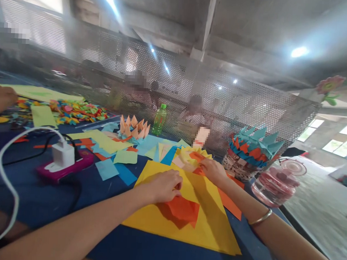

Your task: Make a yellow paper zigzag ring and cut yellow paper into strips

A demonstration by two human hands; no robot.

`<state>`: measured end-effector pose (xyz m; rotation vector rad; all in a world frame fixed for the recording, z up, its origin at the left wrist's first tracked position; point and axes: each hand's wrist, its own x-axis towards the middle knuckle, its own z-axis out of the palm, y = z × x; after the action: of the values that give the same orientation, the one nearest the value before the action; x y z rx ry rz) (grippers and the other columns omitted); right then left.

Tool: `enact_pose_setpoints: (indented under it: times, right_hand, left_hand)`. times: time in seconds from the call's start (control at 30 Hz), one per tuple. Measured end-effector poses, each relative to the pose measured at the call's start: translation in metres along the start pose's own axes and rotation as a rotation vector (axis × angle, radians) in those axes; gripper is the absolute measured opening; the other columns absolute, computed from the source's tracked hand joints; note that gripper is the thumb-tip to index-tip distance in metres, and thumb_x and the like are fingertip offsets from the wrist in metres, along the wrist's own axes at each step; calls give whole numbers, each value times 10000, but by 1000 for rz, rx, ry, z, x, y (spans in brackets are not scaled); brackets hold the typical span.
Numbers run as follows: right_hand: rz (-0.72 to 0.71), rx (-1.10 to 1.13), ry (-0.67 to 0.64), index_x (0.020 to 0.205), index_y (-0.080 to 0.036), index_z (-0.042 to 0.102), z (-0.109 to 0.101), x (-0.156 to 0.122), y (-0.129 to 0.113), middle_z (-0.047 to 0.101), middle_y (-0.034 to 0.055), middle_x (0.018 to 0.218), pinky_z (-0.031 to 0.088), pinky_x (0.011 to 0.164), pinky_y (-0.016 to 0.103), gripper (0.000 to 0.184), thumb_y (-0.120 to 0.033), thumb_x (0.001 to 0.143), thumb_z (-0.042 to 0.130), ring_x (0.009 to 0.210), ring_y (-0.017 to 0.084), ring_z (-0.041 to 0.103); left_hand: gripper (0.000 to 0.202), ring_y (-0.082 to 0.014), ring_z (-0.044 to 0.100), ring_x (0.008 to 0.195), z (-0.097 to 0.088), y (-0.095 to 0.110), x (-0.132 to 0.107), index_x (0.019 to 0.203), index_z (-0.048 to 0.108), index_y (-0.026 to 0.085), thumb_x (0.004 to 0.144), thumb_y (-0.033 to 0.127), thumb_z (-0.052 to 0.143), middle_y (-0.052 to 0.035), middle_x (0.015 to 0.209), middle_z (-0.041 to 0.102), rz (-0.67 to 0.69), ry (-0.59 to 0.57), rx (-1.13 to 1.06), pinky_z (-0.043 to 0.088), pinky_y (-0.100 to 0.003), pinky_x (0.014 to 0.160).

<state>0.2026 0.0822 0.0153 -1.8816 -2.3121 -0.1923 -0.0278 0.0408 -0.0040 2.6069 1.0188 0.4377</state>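
My left hand (166, 186) is closed, its curled fingers pinching the upper edge of a creased orange paper sheet (183, 212). Under it lies a large yellow paper sheet (212, 225) on the dark blue table (144, 247). Farther off, my right hand (213, 171) has its fingers drawn together at a small orange paper piece (199, 171); the fingertips are partly hidden. Just beyond that hand sits a ring of pointed yellow folded paper (186, 153) with orange paper on it. Flat orange paper (230, 203) sticks out beneath my right forearm.
A power strip (65, 171) with a white charger (63, 154) and cables stands left. Behind are paper scraps (75, 111), a peach folded-paper ring (134, 128) and a green bottle (159, 120). A paper-topped basket (244, 164) and pink jug (275, 185) stand right. Another person's hand (0, 99) shows far left.
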Motion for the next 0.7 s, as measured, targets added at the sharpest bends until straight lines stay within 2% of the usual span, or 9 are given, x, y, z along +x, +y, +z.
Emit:
enact_pose_setpoints:
  times: [0.1, 0.17, 0.27, 0.33, 0.43, 0.5, 0.6, 0.7]
  right_hand:
    - [4, 2, -3, 979, -197, 702, 0, 5, 10, 690, 83, 1062, 429, 841, 301, 317, -107, 842, 431, 989, 227, 615]
    - [7, 6, 3, 1086, -194, 661, 1, 2, 16, 654, 82, 1145, 416, 885, 290, 343, -99, 826, 458, 1045, 215, 591]
    - [34, 3, 40, 1266, -156, 536, 1, -13, 24, 553, 125, 1279, 403, 921, 315, 437, -139, 835, 473, 1122, 238, 548]
    - [52, 7, 44, 1251, -139, 539, 1, -29, 28, 563, 145, 1243, 412, 905, 342, 407, -203, 854, 479, 1103, 261, 556]
    - [132, 85, -35, 1089, -169, 613, 3, -58, 30, 646, 120, 1074, 440, 826, 349, 319, -361, 878, 472, 974, 258, 607]
    - [211, 198, -90, 1049, -181, 616, 8, -77, 28, 666, 107, 1014, 448, 778, 341, 391, -483, 878, 436, 915, 250, 624]
    - [243, 349, -75, 1158, -174, 555, 18, -96, 22, 661, 96, 1015, 457, 715, 326, 525, -570, 825, 473, 857, 234, 631]
    - [262, 452, -65, 1230, -160, 503, 27, -102, 17, 666, 76, 958, 464, 673, 319, 618, -562, 764, 561, 783, 217, 634]
  left_hand:
    - [94, -232, 569, 912, 0, 0, 0, 800, 608, 156, 794, 248, 628, -79, 924, 618, 3, -8, 3, 429, -334, 784]
    - [100, -236, 568, 911, 0, 0, 0, 803, 609, 152, 796, 250, 629, -83, 926, 617, 4, -18, 11, 428, -335, 776]
    - [100, -233, 570, 900, 1, 0, 1, 807, 608, 148, 796, 245, 629, -84, 925, 615, 20, -15, 22, 426, -332, 768]
    - [92, -229, 571, 892, 1, 0, 1, 804, 609, 151, 792, 241, 628, -80, 922, 613, 23, -7, 21, 424, -324, 753]
    - [85, -227, 575, 882, 0, 1, 1, 792, 610, 155, 783, 237, 631, -78, 915, 614, 13, -3, 22, 423, -317, 730]
    - [79, -228, 577, 880, -1, 1, 1, 785, 610, 157, 785, 234, 627, -79, 909, 616, 13, -10, 27, 423, -316, 726]
    - [69, -227, 582, 880, -2, 1, 1, 779, 604, 161, 783, 225, 628, -73, 893, 617, 18, -7, 24, 424, -316, 734]
    - [72, -223, 584, 880, -1, 0, 1, 774, 603, 163, 774, 225, 640, -67, 881, 615, 21, 8, 9, 425, -316, 748]
